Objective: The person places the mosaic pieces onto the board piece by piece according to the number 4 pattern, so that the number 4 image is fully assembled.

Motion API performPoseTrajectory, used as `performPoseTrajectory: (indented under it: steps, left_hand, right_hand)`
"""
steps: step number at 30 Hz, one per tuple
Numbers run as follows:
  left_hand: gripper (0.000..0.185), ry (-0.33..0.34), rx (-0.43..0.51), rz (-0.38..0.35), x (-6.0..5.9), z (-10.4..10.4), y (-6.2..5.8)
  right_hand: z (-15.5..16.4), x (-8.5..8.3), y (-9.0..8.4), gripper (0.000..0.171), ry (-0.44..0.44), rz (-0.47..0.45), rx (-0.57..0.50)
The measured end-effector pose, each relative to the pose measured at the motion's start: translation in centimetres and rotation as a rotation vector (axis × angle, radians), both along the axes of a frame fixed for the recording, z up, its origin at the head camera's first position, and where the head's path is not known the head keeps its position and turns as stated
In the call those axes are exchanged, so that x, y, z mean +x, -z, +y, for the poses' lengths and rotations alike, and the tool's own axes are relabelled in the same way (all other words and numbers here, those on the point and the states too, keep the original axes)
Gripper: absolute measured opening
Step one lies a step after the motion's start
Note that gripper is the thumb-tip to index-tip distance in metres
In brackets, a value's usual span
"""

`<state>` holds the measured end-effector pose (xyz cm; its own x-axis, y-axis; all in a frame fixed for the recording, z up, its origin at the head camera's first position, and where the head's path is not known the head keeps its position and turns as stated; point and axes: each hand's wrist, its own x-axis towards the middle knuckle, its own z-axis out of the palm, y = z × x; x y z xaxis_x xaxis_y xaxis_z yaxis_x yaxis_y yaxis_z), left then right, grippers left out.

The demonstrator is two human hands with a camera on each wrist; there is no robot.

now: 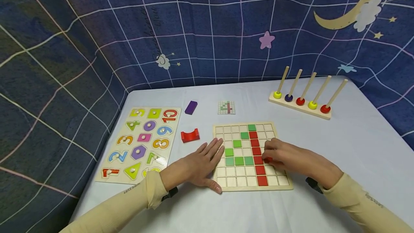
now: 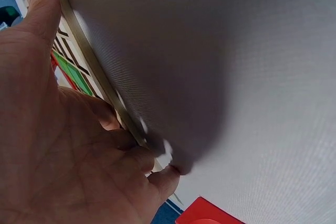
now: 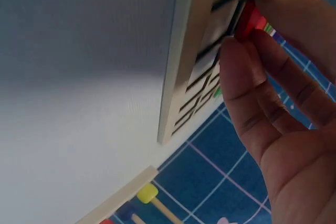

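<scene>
Wooden grid board flat on the white tabletop, near the front edge, part-filled with green tiles and a column of red ones. Left hand spread flat, fingers straight, pressing the board's left rim, apparently to keep it from sliding; thumb along the frame in the left wrist view. Right hand curled over the board's right half, fingertips pinching a red tile just beside the red column, probably over an unfilled cell, though the fingers hide the spot. Same red tile clamped between thumb and fingers in the right wrist view, close above the grid. Pattern card lying behind the board, within easy sight for copying. Number puzzle to the left, red arch block and purple block between it and the board, peg rack well apart at the right rear.
</scene>
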<state>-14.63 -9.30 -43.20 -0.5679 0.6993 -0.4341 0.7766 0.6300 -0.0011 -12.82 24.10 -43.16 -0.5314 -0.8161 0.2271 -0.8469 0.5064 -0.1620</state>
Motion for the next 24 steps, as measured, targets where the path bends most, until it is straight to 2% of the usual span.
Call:
performPoseTrajectory:
  steps: [5, 12, 16, 19, 21, 24]
  left_hand:
    - [0.131, -0.011, 0.000, 0.004, 0.2, -0.1, -0.1]
    - [0.131, 0.001, 0.020, -0.006, 0.3, 0.3, 0.0]
    - [0.130, 0.001, 0.042, -0.028, -0.1, 0.0, 0.0]
    - [0.125, 0.009, 0.103, -0.017, -0.5, -0.7, -0.1]
    - [0.120, 0.025, 0.167, 0.016, -0.9, -1.0, -0.4]
    - [0.115, 0.062, 0.249, 0.108, -1.7, -1.2, -1.2]
  right_hand:
    - [-0.3, 0.4, 0.4, 0.021, 0.000, 0.027, -0.033]
    - [0.3, 2.0, 0.9, 0.027, 0.032, 0.111, -0.039]
    - [0.3, 2.2, 1.0, 0.023, 0.038, 0.094, -0.098]
    - [0.3, 2.0, 0.7, 0.025, 0.062, 0.077, -0.094]
    - [0.2, 1.8, 0.3, 0.038, 0.111, 0.030, -0.066]
    - [0.0, 1.6, -0.6, 0.070, 0.233, -0.093, -0.016]
